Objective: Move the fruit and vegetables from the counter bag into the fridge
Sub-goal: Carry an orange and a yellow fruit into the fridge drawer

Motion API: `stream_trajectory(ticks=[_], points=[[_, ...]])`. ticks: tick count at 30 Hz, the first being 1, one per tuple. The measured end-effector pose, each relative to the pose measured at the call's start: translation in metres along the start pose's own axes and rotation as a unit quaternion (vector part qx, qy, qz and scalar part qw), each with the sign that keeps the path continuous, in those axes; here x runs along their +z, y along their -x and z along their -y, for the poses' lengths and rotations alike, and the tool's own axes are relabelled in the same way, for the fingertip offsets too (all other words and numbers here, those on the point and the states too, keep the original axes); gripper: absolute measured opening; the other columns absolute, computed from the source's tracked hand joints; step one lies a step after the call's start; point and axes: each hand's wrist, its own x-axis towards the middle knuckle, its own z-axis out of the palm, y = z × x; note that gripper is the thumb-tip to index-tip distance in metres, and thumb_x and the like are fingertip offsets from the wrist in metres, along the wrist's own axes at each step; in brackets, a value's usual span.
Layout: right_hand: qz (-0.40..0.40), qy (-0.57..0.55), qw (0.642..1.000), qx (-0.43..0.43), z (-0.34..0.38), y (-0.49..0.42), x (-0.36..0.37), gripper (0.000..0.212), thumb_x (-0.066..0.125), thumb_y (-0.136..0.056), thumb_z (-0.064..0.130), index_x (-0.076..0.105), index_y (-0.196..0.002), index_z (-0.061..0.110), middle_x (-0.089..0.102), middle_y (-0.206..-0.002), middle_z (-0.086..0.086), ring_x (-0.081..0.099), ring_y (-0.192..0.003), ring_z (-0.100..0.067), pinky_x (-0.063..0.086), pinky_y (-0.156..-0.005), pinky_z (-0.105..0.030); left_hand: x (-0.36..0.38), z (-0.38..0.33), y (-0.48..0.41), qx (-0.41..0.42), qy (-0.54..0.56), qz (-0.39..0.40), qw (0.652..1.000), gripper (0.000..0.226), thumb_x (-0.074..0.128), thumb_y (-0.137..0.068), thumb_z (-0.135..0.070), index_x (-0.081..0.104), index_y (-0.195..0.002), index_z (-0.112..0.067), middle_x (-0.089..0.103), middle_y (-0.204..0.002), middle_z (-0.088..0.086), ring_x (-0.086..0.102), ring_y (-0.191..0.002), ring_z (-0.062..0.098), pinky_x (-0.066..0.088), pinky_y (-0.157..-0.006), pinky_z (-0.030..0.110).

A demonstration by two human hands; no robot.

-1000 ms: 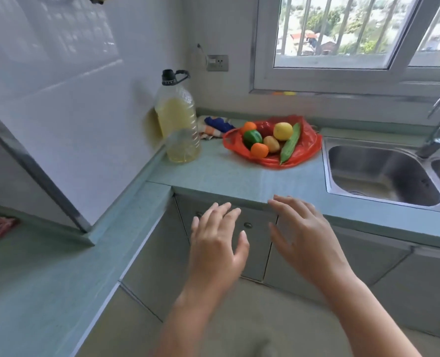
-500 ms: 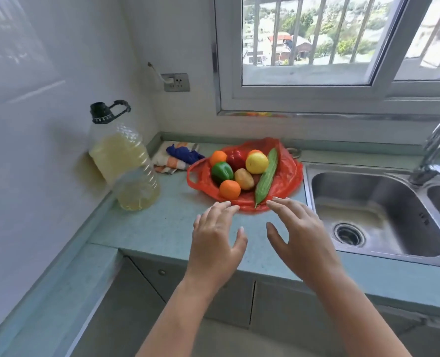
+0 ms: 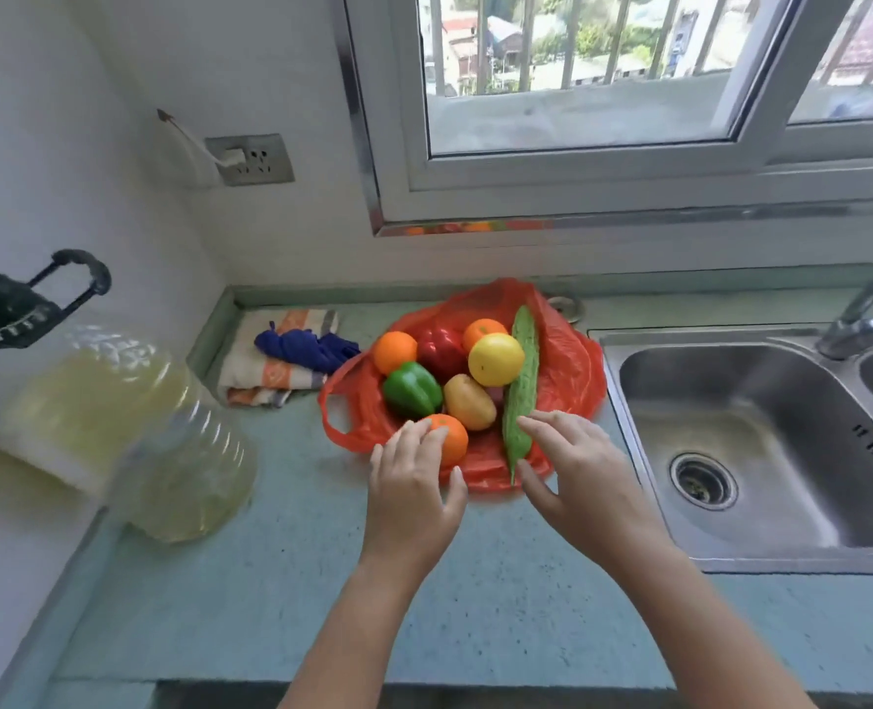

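Note:
A red plastic bag (image 3: 567, 371) lies spread open on the green counter (image 3: 281, 570). On it sit a green pepper (image 3: 411, 391), a red pepper (image 3: 439, 350), a yellow lemon (image 3: 496, 359), a potato (image 3: 467, 401), a long cucumber (image 3: 521, 381) and three oranges, the nearest one (image 3: 452, 437) at the bag's front. My left hand (image 3: 409, 498) hovers open, its fingertips over the near orange. My right hand (image 3: 577, 478) is spread open beside the cucumber's near end, index finger at it. Neither hand holds anything.
A large oil bottle (image 3: 122, 422) with a black cap stands at the left by the wall. Folded cloths (image 3: 291, 365) lie behind the bag. A steel sink (image 3: 761, 442) with a tap (image 3: 869, 309) fills the right. Window and wall socket (image 3: 250, 158) are behind.
The view has come closer to the counter. Both hands have moved forward from the counter's front edge to the near side of the bag, over the orange and cucumber.

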Motion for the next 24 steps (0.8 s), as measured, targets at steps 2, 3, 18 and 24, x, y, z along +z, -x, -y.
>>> stream_trajectory(ticks=[2,3,18,24], points=[[0.012,0.004,1.0,0.013,-0.007,-0.017,0.015,0.045,0.045,-0.076,0.035,0.065,-0.107,0.008,0.067,-0.104,-0.008,0.062,-0.097,-0.031,0.052,-0.08,-0.049,0.011,0.012,-0.018,-0.007,0.008,0.019,1.0,0.048,0.043,-0.077,-0.034,0.062,-0.11,-0.007,0.062,-0.115,0.013,0.058,-0.107,0.033,0.044,-0.091,0.051],[0.019,0.007,1.0,0.019,-0.012,-0.024,0.022,0.044,0.047,-0.076,0.034,0.065,-0.107,0.009,0.066,-0.105,-0.008,0.061,-0.098,-0.031,0.051,-0.08,-0.051,0.018,0.017,-0.025,-0.015,0.013,0.028,0.999,0.049,0.043,-0.076,-0.035,0.062,-0.111,-0.007,0.062,-0.115,0.013,0.057,-0.107,0.033,0.044,-0.091,0.051],[0.099,0.01,0.995,-0.033,-0.095,-0.116,0.1,0.061,0.08,-0.062,0.012,0.058,-0.118,0.004,0.059,-0.121,-0.019,0.055,-0.109,-0.039,0.051,-0.08,-0.052,0.094,0.05,-0.061,-0.142,0.007,0.116,0.983,0.055,0.056,-0.073,-0.042,0.06,-0.116,-0.007,0.06,-0.115,0.013,0.058,-0.105,0.032,0.045,-0.088,0.044],[0.123,0.002,0.992,-0.041,-0.114,-0.13,0.119,0.068,0.08,-0.062,0.011,0.054,-0.125,0.005,0.051,-0.131,-0.019,0.051,-0.115,-0.041,0.048,-0.086,-0.053,0.107,0.052,-0.062,-0.173,0.022,0.096,0.98,0.055,0.071,-0.07,-0.03,0.058,-0.118,-0.006,0.056,-0.119,0.015,0.055,-0.107,0.034,0.044,-0.089,0.044]])
